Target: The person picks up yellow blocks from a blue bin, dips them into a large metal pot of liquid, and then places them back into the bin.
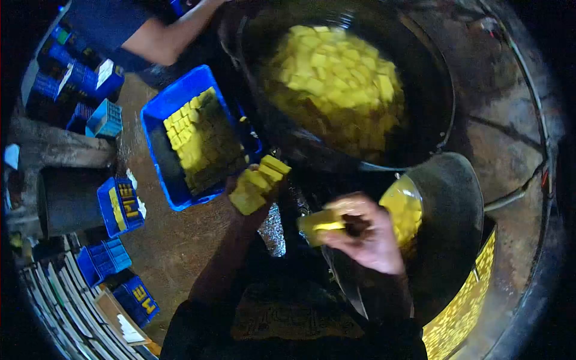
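the left hand [255,201] is stretched forward over the near corner of a blue crate [157,111], its fingers closed around a stack of yellow blocks [259,182] that hides most of the hand. the crate stands on the floor [174,240] and is partly filled with rows of the same blocks. the right hand [367,235] is lower and closer to the body, its fingers [351,207] curled narrowly around a single yellow block [321,224], held just beside the rim of a smaller dark pan [450,198] that has yellow pieces at its left edge. ahead of both hands sits a large wok [432,108] heaped with yellow cubes [336,78] (they fill most of its middle). another person's arm [174,37], in a dark blue sleeve, reaches in from the top left toward the wok's far rim. several small blue crates [120,207] lie on the floor at the left, well apart from the hands. a yellow patterned surface [462,309] shows at the lower right; what it is cannot be told.
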A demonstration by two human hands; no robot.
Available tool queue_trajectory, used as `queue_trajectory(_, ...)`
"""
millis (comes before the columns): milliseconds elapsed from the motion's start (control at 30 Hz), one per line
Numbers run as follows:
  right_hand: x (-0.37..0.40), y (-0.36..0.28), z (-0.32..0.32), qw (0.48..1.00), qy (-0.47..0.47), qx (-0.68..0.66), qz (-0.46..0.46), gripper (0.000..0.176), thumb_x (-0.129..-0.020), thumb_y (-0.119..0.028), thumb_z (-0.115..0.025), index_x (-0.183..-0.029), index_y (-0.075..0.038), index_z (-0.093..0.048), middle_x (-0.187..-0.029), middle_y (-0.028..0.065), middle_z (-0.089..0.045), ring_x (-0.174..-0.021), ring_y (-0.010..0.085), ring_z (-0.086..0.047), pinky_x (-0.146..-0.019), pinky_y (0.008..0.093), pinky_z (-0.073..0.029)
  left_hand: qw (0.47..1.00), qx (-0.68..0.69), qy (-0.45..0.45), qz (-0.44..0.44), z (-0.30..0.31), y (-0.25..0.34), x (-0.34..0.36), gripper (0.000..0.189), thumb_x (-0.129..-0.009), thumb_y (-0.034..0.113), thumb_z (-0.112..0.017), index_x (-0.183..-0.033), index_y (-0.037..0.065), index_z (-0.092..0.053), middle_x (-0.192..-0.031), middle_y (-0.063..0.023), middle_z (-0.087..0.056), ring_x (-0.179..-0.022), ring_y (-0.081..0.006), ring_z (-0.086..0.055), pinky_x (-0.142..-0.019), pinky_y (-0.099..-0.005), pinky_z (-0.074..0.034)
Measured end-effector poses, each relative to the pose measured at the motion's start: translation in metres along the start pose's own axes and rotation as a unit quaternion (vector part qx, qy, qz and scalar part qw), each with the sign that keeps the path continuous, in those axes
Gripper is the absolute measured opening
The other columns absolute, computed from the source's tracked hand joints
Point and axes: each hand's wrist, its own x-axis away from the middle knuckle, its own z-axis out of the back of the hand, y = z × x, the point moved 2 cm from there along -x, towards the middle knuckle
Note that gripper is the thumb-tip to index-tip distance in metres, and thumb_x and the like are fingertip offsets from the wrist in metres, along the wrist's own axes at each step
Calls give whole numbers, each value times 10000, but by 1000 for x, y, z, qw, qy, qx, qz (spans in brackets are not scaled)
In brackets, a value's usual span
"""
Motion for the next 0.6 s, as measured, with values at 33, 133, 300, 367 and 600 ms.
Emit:
queue_trajectory(33, -15, -1, -28, 997, -40, 62, -20, 445, -615, -32, -765, -998, -49, -538, -896, 93, -609, -737, 194, -606, -620, 301, -498, 939, 327, -97, 45, 32, -36, -9, 569, -790, 533, -430, -1111, 65, -482, -1137, -160, -495, -1068, -300, -481, -925, -448, -395)
queue_trajectory(133, -66, 30, -100, 968, -109, 226, 7, 499, -648, -219, -755, -1045, -28, -520, -1002, 134, -556, -923, 256, -551, -779, 395, -438, 923, 335, 75, 173, 10, 44, 16, 557, -843, 490, -411, -1181, 48, -450, -1165, -148, -487, -1046, -264, -506, -914, -418, -415)
queue_trajectory(300, -109, 96, -181, 929, -133, 344, -30, 834, -619, -462, -732, -1232, -27, -370, -1274, 262, -318, -1157, 377, -372, -933, 471, -332, 959, 277, 26, 51, 62, 44, 10, 356, -938, 262, -364, -1207, 35, -417, -1154, -121, -485, -1038, -221, -512, -901, -351, -447)
queue_trajectory(367, -114, 144, -201, 936, -202, 261, -122, 824, -627, -459, -729, -1235, -26, -380, -1255, 237, -361, -1138, 347, -401, -935, 460, -341, 990, 19, 96, -106, 76, 62, 11, 587, -846, 518, -448, -1199, 49, -421, -1131, -136, -508, -1041, -222, -513, -892, -363, -438)
queue_trajectory(600, -227, 215, -269, 856, -299, -66, -417, 549, -700, -410, -685, -1088, -47, -547, -947, 67, -596, -862, 167, -570, -790, 309, -456, 886, 318, 223, 253, 193, 90, -66, 714, -754, 730, -335, -918, 74, -566, -831, -88, -584, -727, -186, -573, -655, -349, -485)
